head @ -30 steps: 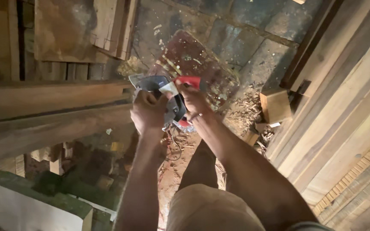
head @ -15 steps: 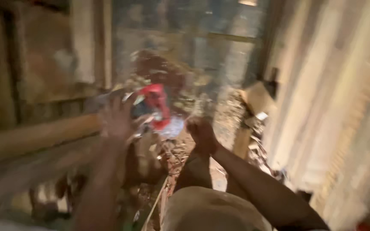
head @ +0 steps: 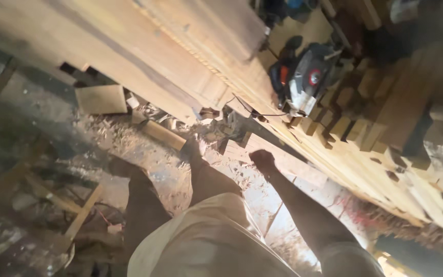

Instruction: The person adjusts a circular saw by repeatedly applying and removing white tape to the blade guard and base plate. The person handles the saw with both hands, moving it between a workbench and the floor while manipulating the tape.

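View swung: planks (head: 180,66), sawdust floor (head: 144,149).

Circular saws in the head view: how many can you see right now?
1. A circular saw with a red hub rests on the stacked planks at upper right, beyond the right hand, which is apart from it. Clutter further back may hide others.
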